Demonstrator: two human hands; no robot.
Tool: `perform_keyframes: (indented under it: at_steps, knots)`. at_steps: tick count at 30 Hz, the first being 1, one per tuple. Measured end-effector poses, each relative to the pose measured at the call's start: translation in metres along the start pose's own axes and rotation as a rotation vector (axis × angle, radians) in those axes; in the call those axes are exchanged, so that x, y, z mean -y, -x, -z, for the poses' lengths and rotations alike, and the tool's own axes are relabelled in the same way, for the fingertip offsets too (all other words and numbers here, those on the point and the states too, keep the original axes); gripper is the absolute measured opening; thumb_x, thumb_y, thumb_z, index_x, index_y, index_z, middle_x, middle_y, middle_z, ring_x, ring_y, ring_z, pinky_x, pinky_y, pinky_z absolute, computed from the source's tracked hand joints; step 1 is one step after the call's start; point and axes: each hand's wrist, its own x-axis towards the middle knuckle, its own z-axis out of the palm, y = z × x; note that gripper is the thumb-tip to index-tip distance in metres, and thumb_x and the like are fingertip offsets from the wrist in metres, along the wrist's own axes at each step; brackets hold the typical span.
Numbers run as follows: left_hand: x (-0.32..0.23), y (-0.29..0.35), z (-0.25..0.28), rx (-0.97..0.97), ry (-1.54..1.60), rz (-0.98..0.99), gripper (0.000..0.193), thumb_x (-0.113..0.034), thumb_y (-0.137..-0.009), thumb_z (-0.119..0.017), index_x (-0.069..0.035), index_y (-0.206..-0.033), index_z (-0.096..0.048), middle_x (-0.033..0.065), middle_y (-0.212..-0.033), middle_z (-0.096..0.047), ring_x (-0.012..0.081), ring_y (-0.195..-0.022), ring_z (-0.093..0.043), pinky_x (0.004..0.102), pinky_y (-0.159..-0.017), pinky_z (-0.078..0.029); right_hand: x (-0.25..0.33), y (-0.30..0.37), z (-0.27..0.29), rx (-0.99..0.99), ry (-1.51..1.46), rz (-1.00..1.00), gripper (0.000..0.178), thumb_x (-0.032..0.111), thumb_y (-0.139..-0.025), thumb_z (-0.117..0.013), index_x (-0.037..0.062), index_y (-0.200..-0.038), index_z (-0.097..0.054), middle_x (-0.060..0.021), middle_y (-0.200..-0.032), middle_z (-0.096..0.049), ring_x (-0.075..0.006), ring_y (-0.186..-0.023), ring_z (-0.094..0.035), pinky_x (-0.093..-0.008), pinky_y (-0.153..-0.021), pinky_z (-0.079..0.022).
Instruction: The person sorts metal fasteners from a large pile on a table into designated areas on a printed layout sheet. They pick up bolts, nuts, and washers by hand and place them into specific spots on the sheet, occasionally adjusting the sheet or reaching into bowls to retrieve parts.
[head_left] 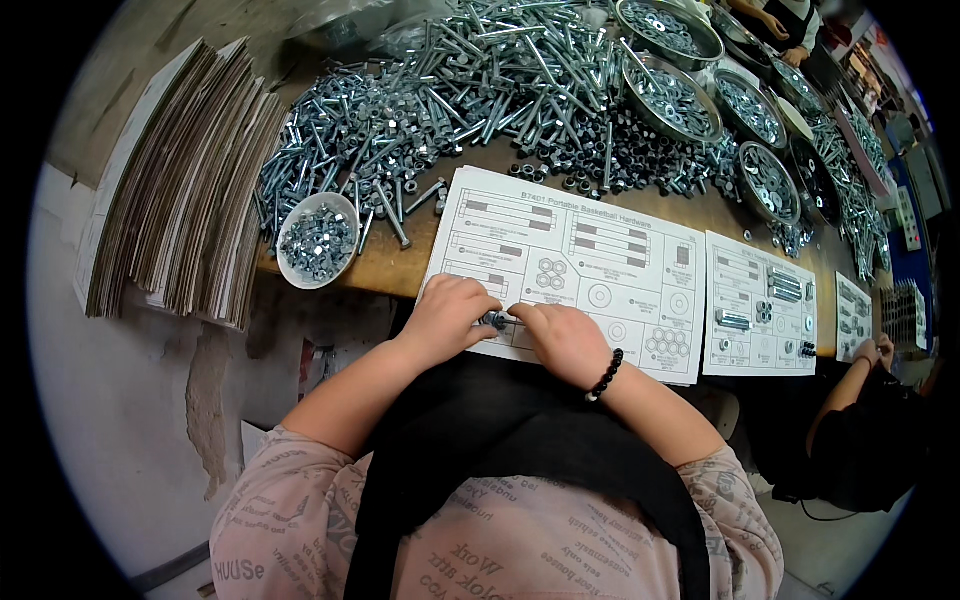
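Note:
Over the near edge of a white printed card [545,215], my left hand [447,312] and my right hand [567,342] come together. Both are closed, with fingertips pinching a small metal bolt [501,320] from either side. Something dark, perhaps a nut, sits on the bolt beside my left fingertips; its details are too small to make out. Drawings of bolts, nuts and washers fill the card. A black bead bracelet [606,376] circles my right wrist.
Beyond the card lie piles of bolts [500,70] and black-ringed nuts [575,150]. A bowl of nuts [318,240] and stacked cardboard sheets [175,190] stand left. Right are washer trays [672,98], a second card with hardware [760,340], and a co-worker's hands [874,350].

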Motion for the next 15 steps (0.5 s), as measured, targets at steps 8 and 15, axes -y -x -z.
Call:
perform_keyframes:
  at_steps: [8,15]
  knots:
    - [-0.003,0.0,-0.001,-0.031,0.046,0.027,0.039,-0.018,-0.063,-0.073,-0.009,-0.099,-0.061,0.0049,-0.09,-0.057,0.0246,-0.09,-0.053,0.036,-0.082,-0.037,-0.005,0.009,0.01,0.036,-0.023,-0.018,0.03,0.006,-0.076,-0.051,0.0074,-0.106,-0.05,-0.0115,-0.079,-0.059,-0.0285,-0.073,-0.058,-0.0375,-0.063,-0.047]
    - [0.003,0.001,-0.004,0.031,0.062,0.035,0.045,-0.019,-0.063,-0.073,-0.009,-0.105,-0.059,0.0049,-0.092,-0.057,0.0243,-0.09,-0.053,0.0361,-0.082,-0.038,-0.009,0.012,0.011,0.003,-0.026,-0.013,0.031,0.006,-0.075,-0.051,0.0076,-0.105,-0.05,-0.0111,-0.078,-0.059,-0.0278,-0.073,-0.058,-0.0375,-0.063,-0.046]
